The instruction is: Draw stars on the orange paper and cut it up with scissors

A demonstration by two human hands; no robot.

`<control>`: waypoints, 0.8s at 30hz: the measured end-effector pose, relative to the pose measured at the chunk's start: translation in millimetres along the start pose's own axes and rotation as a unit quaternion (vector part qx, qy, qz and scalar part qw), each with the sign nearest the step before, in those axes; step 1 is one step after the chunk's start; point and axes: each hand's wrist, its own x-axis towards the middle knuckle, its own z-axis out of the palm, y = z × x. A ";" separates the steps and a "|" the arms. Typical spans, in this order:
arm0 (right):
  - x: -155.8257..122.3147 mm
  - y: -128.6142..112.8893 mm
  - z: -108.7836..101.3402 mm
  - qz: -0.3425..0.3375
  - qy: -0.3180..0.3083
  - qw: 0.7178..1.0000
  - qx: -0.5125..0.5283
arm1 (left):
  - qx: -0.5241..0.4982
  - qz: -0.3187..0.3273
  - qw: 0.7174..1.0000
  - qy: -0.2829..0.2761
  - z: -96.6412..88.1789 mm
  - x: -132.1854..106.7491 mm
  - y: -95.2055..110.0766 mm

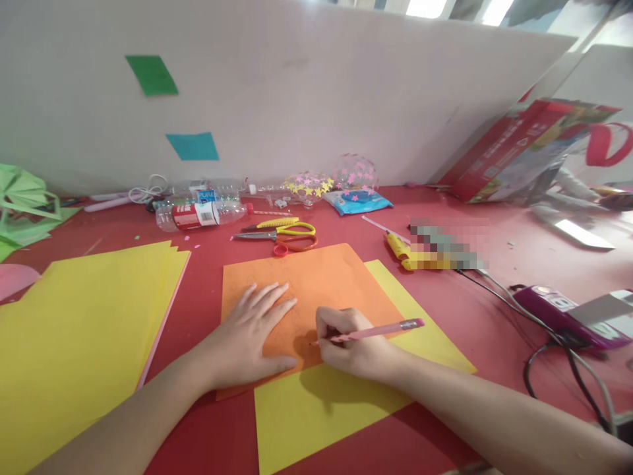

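My right hand is closed around a pink pencil, its eraser end pointing right. The pencil's tip is at an orange sheet of paper. Faint pencil marks show on the upper left of that sheet. Flat on its left part lies my left hand, fingers spread and holding nothing. Under the orange sheet is a yellow sheet, sticking out at the front and right. Beyond the paper lie scissors with yellow and orange handles, and a yellow-handled cutter.
Yellow sheets are stacked at left. Plastic bottles lie along the white wall, near a blue packet. At right are a yellow glue gun, a purple box, cables and a red bag.
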 end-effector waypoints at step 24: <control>-2.7 -0.6 1.5 -0.114 -0.067 0.991 0.020 | 0.004 0.007 1.000 0.010 3.7 1.2 -2.2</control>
